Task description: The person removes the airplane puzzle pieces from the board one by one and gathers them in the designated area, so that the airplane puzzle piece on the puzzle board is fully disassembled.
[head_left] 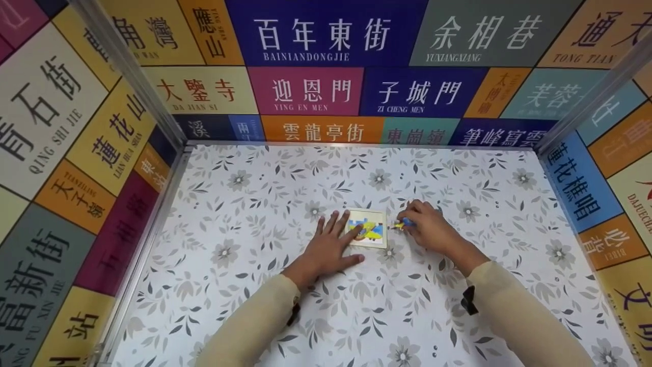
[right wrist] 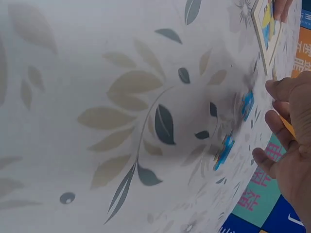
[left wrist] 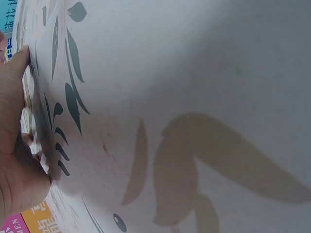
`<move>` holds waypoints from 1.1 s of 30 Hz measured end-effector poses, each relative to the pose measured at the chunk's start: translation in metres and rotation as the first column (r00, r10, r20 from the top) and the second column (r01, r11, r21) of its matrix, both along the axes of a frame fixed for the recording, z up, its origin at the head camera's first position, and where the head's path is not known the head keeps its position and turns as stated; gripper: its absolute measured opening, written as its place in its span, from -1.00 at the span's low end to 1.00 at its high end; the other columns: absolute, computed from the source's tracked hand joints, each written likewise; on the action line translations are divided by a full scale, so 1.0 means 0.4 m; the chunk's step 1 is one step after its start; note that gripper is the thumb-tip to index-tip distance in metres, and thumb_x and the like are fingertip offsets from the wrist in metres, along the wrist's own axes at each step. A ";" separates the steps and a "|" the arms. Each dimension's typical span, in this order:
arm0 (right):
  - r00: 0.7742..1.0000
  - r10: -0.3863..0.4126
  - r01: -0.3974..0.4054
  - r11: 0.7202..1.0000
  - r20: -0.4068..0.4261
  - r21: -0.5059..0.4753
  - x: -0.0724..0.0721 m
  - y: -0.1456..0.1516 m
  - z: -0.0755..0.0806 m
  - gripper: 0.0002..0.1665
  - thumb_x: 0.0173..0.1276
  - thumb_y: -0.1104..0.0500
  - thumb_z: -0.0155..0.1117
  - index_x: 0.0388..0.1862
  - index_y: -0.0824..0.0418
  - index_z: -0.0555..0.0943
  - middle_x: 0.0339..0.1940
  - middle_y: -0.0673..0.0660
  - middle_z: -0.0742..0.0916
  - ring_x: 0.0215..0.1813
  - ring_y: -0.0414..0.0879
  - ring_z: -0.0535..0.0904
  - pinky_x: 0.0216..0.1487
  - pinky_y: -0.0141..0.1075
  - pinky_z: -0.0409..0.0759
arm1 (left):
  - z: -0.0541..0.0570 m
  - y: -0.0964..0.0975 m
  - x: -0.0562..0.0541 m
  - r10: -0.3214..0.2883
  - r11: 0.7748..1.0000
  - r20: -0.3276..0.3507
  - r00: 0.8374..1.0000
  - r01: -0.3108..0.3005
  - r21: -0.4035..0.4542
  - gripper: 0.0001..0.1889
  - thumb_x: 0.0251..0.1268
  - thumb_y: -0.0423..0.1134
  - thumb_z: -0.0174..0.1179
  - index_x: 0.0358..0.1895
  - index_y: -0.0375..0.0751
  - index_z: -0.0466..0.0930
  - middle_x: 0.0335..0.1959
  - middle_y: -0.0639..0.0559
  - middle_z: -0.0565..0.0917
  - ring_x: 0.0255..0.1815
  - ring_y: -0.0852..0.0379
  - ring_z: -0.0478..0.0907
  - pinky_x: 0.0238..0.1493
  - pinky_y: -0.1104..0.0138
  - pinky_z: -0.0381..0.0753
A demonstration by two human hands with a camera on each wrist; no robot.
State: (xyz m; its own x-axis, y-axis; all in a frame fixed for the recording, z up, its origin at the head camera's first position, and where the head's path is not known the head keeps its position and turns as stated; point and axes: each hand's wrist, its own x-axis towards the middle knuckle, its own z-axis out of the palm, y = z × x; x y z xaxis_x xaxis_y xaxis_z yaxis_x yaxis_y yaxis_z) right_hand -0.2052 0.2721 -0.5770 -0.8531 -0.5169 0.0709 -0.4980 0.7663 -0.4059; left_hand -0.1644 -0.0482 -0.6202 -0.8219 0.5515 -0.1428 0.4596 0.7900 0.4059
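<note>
A small jigsaw puzzle in a pale square frame (head_left: 368, 246) lies on the table, showing a yellow and blue picture with pale bare patches. My left hand (head_left: 332, 250) rests with fingers spread across its left side, one fingertip over the picture; in the left wrist view only part of this hand (left wrist: 14, 131) shows at the edge. Just right of the frame, my right hand (head_left: 428, 227) is over loose blue and yellow puzzle pieces (head_left: 405, 223). The right wrist view shows its fingers (right wrist: 279, 126) loosely bent and apart, beside two blue pieces (right wrist: 224, 152) on the table; no piece shows between them.
A white cloth with grey leaves and flowers (head_left: 285, 178) covers the table. Upright panels with coloured street-name blocks (head_left: 310, 92) stand at the back and both sides, joined by metal corner posts (head_left: 147, 76).
</note>
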 end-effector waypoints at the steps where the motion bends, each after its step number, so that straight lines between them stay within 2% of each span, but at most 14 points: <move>1: 1.000 0.003 -0.003 1.000 -0.005 -0.005 -0.001 0.006 0.001 -0.73 0.51 0.34 0.48 0.14 0.21 0.79 0.10 0.26 0.68 0.11 0.25 0.58 0.10 0.25 0.57 | -0.002 0.000 -0.002 0.001 1.000 0.003 1.000 -0.002 0.008 -0.10 0.63 0.43 0.01 0.85 0.19 0.03 0.90 -0.18 -0.16 0.91 -0.30 -0.28 0.84 -0.30 -0.27; 7: 1.000 0.002 -0.003 1.000 -0.029 -0.005 -0.001 0.039 0.009 -0.74 0.50 0.36 0.48 0.12 0.20 0.79 0.07 0.22 0.69 0.04 0.19 0.58 0.01 0.19 0.56 | -0.014 -0.001 -0.013 0.008 0.999 0.032 0.999 -0.009 0.031 -0.09 0.62 0.45 0.02 0.86 0.23 -0.01 0.91 -0.13 -0.23 0.92 -0.26 -0.37 0.84 -0.27 -0.37; 12: 1.000 -0.025 0.025 1.000 -0.011 0.009 0.010 0.068 0.012 -0.75 0.53 0.34 0.45 0.12 0.17 0.79 0.08 0.19 0.68 0.08 0.18 0.56 0.04 0.29 0.52 | -0.002 0.001 -0.005 0.010 1.000 0.003 1.000 -0.010 -0.028 -0.10 0.63 0.49 -0.04 0.86 0.25 -0.02 0.91 -0.12 -0.20 0.92 -0.24 -0.31 0.86 -0.24 -0.29; 15: 0.999 -0.032 0.032 0.999 -0.008 0.003 0.016 0.089 0.015 -0.76 0.53 0.34 0.45 0.10 0.15 0.80 0.07 0.17 0.67 0.09 0.18 0.55 0.05 0.29 0.49 | -0.005 0.002 -0.003 0.010 0.999 -0.006 1.000 -0.010 -0.040 -0.10 0.63 0.50 -0.04 0.86 0.26 -0.01 0.91 -0.11 -0.19 0.92 -0.23 -0.29 0.86 -0.24 -0.26; 19: 0.999 -0.040 0.040 0.999 -0.016 -0.001 0.023 0.119 0.017 -0.78 0.51 0.37 0.46 0.06 0.18 0.80 0.05 0.20 0.68 0.08 0.20 0.55 0.00 0.21 0.47 | -0.005 0.002 0.001 0.010 0.999 -0.001 1.000 -0.010 -0.031 -0.10 0.62 0.49 -0.03 0.86 0.25 0.00 0.91 -0.12 -0.18 0.92 -0.24 -0.28 0.85 -0.25 -0.26; 28: 0.997 -0.062 0.062 0.998 -0.045 0.004 0.029 0.171 0.014 -0.80 0.46 0.39 0.50 -0.01 0.19 0.80 0.06 0.26 0.69 -0.02 0.20 0.52 -0.09 0.27 0.49 | -0.003 0.002 0.002 0.013 1.000 0.011 1.000 -0.013 -0.022 -0.10 0.63 0.47 -0.02 0.86 0.24 -0.02 0.91 -0.12 -0.22 0.92 -0.24 -0.33 0.85 -0.24 -0.33; 33: 0.995 -0.096 0.096 0.995 -0.013 0.040 0.026 0.196 0.015 -0.79 0.48 0.38 0.47 0.02 0.19 0.81 0.07 0.25 0.69 0.03 0.20 0.54 -0.05 0.27 0.50 | 0.004 0.004 -0.001 0.006 1.000 0.010 1.000 -0.006 -0.017 -0.10 0.64 0.46 -0.01 0.86 0.22 -0.01 0.91 -0.14 -0.20 0.92 -0.26 -0.31 0.85 -0.27 -0.30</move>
State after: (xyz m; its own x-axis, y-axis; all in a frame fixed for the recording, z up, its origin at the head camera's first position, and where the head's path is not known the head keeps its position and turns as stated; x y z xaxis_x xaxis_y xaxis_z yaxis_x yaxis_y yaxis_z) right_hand -0.1949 0.3505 -0.5710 -0.8983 -0.4351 0.0616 -0.4255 0.8264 -0.3687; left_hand -0.1646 -0.0467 -0.6186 -0.8237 0.5439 -0.1604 0.4507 0.7996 0.3969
